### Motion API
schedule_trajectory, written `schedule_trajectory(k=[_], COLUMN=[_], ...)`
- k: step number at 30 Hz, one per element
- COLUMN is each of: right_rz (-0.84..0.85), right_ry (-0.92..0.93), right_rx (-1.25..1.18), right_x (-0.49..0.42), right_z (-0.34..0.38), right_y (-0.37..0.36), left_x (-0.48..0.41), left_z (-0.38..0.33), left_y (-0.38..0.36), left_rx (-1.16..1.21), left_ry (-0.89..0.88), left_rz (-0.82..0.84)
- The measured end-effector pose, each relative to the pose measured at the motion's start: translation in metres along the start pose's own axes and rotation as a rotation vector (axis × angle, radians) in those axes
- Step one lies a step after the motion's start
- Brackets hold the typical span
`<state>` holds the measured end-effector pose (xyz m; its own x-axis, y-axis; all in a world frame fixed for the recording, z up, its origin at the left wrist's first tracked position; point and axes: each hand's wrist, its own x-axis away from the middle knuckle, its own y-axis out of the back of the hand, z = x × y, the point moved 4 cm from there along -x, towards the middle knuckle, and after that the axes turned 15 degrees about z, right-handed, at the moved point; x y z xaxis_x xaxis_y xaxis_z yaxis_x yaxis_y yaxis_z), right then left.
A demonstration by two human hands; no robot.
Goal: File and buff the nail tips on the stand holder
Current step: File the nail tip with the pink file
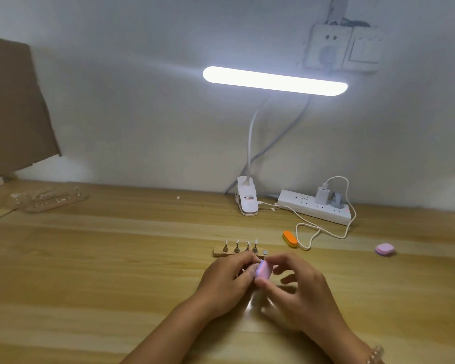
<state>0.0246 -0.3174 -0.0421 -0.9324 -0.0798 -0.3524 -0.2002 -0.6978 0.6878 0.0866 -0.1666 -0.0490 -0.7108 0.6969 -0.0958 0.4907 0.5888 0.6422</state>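
Observation:
A small wooden stand holder (219,252) lies on the desk with several metal pegs, each topped by a clear nail tip (255,241). One round spot at its right end bears no peg. Just in front of it, my right hand (297,292) pinches a pink buffer block (263,270) between thumb and fingers. My left hand (226,279) has its fingers curled at the block's left face, where something small is hidden between the fingertips. Both hands are slightly blurred.
An orange buffer block (290,239) lies right of the stand, and another pink block (384,249) lies farther right. A clip lamp (247,199), a power strip (316,210) and a white cable (310,232) sit at the back. A second wooden holder (53,199) lies far left.

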Motion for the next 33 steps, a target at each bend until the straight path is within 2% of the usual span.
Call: schedule_trajectory(k=[4, 6, 9, 13, 16, 20, 23, 27, 30, 33], right_rz=[-0.153, -0.149, -0.054, -0.121, -0.069, -0.109, -0.068, -0.113, -0.061, -0.106], right_ry=[-0.170, -0.114, 0.013, -0.034, 0.063, -0.042, 0.062, -0.031, 0.062, -0.033], right_rx=[-0.213, -0.154, 0.001, 0.000, 0.079, 0.044, 0.125, 0.069, 0.141, 0.059], right_x=[-0.002, 0.000, 0.003, 0.000, 0.002, -0.001, 0.002, -0.001, 0.001, -0.001], right_z=[-0.024, -0.017, 0.004, -0.003, 0.006, -0.004, 0.009, 0.000, 0.010, 0.002], right_y=[0.011, 0.009, -0.002, 0.004, 0.001, 0.005, 0.001, 0.004, 0.000, 0.004], left_x=[-0.001, 0.000, -0.001, -0.002, -0.002, -0.002, -0.002, -0.003, -0.003, -0.004], left_z=[0.002, 0.002, 0.000, -0.001, 0.000, 0.002, 0.001, 0.003, 0.003, 0.005], left_y=[-0.002, -0.001, 0.001, -0.001, -0.002, -0.002, -0.003, -0.003, -0.003, -0.003], left_rx=[0.108, 0.099, -0.003, -0.100, -0.118, -0.090, -0.090, -0.106, -0.122, -0.126], left_ry=[-0.003, -0.001, 0.001, -0.008, -0.002, 0.005, 0.005, 0.009, 0.012, 0.001], left_rz=[-0.018, -0.031, -0.013, 0.002, 0.026, 0.020, 0.038, 0.026, 0.052, 0.034])
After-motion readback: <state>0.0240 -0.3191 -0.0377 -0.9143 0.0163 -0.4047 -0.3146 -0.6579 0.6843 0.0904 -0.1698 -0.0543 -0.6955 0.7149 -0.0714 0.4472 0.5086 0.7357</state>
